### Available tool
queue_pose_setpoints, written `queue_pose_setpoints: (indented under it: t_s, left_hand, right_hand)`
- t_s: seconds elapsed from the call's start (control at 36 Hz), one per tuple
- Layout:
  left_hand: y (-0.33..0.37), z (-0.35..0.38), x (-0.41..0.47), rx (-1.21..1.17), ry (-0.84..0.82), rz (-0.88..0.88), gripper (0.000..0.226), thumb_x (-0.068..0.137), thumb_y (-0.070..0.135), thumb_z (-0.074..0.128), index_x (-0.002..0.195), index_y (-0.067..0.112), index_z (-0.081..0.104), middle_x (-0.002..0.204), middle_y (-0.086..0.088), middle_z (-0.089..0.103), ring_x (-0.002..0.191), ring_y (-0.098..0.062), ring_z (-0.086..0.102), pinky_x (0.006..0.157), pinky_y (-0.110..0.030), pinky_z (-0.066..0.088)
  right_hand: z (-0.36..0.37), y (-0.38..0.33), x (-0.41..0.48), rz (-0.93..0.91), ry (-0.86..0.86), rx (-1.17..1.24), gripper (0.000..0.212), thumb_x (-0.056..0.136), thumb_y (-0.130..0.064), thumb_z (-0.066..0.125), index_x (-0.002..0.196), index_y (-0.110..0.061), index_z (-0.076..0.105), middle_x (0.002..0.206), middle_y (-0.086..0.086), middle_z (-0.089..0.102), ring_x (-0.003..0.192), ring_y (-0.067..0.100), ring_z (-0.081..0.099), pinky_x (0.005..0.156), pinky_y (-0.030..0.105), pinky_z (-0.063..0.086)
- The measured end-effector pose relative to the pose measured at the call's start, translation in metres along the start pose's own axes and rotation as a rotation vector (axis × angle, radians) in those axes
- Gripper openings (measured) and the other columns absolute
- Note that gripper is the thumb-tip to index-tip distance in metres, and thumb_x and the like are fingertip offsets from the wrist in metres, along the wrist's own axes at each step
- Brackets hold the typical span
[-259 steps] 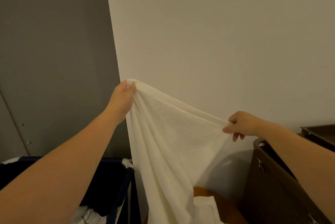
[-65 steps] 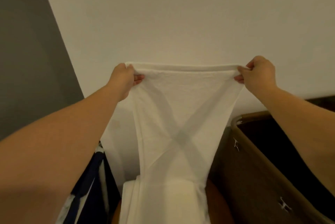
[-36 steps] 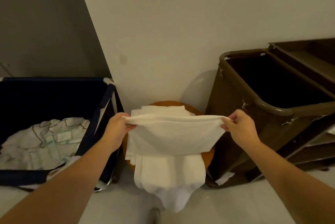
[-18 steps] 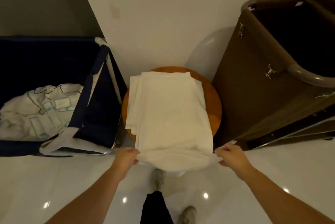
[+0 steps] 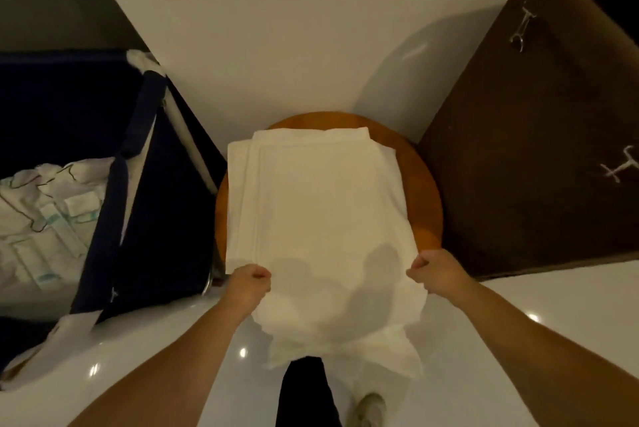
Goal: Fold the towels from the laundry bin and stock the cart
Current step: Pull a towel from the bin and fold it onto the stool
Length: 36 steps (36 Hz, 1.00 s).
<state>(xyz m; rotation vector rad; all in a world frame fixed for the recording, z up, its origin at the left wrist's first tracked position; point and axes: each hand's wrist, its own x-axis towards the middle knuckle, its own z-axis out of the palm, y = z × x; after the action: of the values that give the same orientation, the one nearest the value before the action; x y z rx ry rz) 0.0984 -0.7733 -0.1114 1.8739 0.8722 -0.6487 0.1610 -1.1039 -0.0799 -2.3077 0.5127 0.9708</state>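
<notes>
On the round wooden stool against the wall, a white towel lies spread flat, its far edge squared near the wall and its near end spilling over the stool's rim toward the person. More white layers show along its left side; whether they are separate towels I cannot tell. The left hand grasps the towel's left edge with curled fingers, and the right hand grasps the right edge likewise, both at the stool's near rim. Below them the loose end hangs rumpled over a dark trouser leg and a pale shoe. Just left of the stool stands the navy laundry bin, with crumpled patterned linen inside. On the right, touching the stool, is the brown cart, with metal clips on its side. Ceiling lights glint off the glossy white floor.
</notes>
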Motion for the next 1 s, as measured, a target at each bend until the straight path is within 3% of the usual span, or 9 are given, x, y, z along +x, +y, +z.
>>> queue_pose_setpoints:
  t_s: [0.08,0.17,0.25,0.36,0.44,0.58,0.72,0.81,1.0]
  left_hand:
    - [0.031,-0.006,0.054,-0.002,0.042,0.026,0.012,0.090,0.006,0.059,0.100,0.011,0.063,0.110,-0.018,0.065,0.101,-0.033,0.062,0.094,-0.043,0.051]
    - [0.070,-0.013,0.102,0.053,0.124,0.074,0.027,0.093,0.013,0.058,0.120,0.006,0.059,0.120,-0.013,0.060,0.110,-0.032,0.057,0.093,-0.033,0.046]
    - [0.106,-0.020,0.146,0.067,0.224,0.101,0.034,0.095,0.017,0.057,0.126,0.003,0.054,0.120,-0.012,0.057,0.114,-0.031,0.054,0.087,-0.026,0.038]
    - [0.137,-0.032,0.193,0.047,0.252,0.084,0.046,0.094,0.023,0.059,0.132,-0.001,0.047,0.128,-0.018,0.054,0.116,-0.035,0.053,0.093,-0.034,0.043]
    - [0.149,-0.036,0.219,0.040,0.228,0.075,0.047,0.093,0.025,0.060,0.134,0.005,0.048,0.128,-0.012,0.056,0.118,-0.032,0.053,0.098,-0.035,0.042]
    - [0.157,-0.034,0.240,-0.045,0.171,0.062,0.038,0.091,0.030,0.063,0.116,0.001,0.062,0.113,-0.013,0.063,0.103,-0.030,0.060,0.092,-0.039,0.050]
    - [0.163,-0.029,0.248,-0.007,0.241,0.093,0.031,0.092,0.033,0.062,0.105,0.005,0.064,0.100,-0.008,0.061,0.097,-0.029,0.059,0.084,-0.035,0.048]
    - [0.165,-0.027,0.250,-0.004,0.317,0.096,0.027,0.092,0.032,0.062,0.092,0.004,0.063,0.093,-0.011,0.061,0.095,-0.033,0.061,0.076,-0.032,0.045]
    - [0.167,-0.020,0.246,-0.021,0.198,-0.006,0.048,0.093,0.035,0.061,0.124,-0.001,0.057,0.125,-0.018,0.059,0.114,-0.036,0.054,0.097,-0.040,0.044]
  right_hand:
    - [-0.012,-0.037,0.047,-0.015,0.055,0.099,0.010,0.087,-0.015,0.066,0.090,-0.005,0.065,0.094,0.013,0.066,0.088,0.028,0.062,0.084,0.039,0.054]
    - [-0.023,-0.072,0.098,-0.008,0.105,0.155,0.014,0.088,-0.015,0.064,0.099,-0.005,0.065,0.102,0.013,0.066,0.094,0.030,0.063,0.090,0.044,0.052]
    - [-0.031,-0.101,0.143,0.021,0.183,0.226,0.040,0.091,-0.022,0.062,0.127,-0.008,0.054,0.123,0.010,0.056,0.110,0.031,0.056,0.089,0.036,0.046]
    - [-0.038,-0.123,0.193,0.101,0.278,0.193,0.059,0.093,-0.039,0.056,0.143,-0.017,0.037,0.141,0.010,0.042,0.126,0.035,0.045,0.100,0.048,0.041]
    - [-0.042,-0.133,0.218,0.156,0.249,0.263,0.060,0.091,-0.044,0.056,0.142,-0.018,0.038,0.139,0.010,0.044,0.123,0.036,0.046,0.102,0.052,0.042]
    - [-0.046,-0.138,0.249,0.277,0.198,0.440,0.067,0.077,-0.054,0.064,0.132,-0.019,0.048,0.125,0.010,0.054,0.108,0.035,0.055,0.095,0.053,0.046]
    - [-0.050,-0.140,0.254,0.283,0.123,0.570,0.044,0.079,-0.050,0.066,0.109,-0.019,0.056,0.115,0.010,0.060,0.099,0.033,0.059,0.092,0.052,0.050]
    - [-0.051,-0.138,0.255,0.303,0.074,0.712,0.054,0.081,-0.045,0.069,0.126,-0.020,0.055,0.121,0.006,0.059,0.106,0.032,0.057,0.096,0.053,0.047]
    - [-0.058,-0.137,0.255,0.229,0.084,0.886,0.035,0.090,-0.020,0.062,0.125,-0.016,0.057,0.116,0.008,0.062,0.103,0.029,0.060,0.090,0.047,0.051]
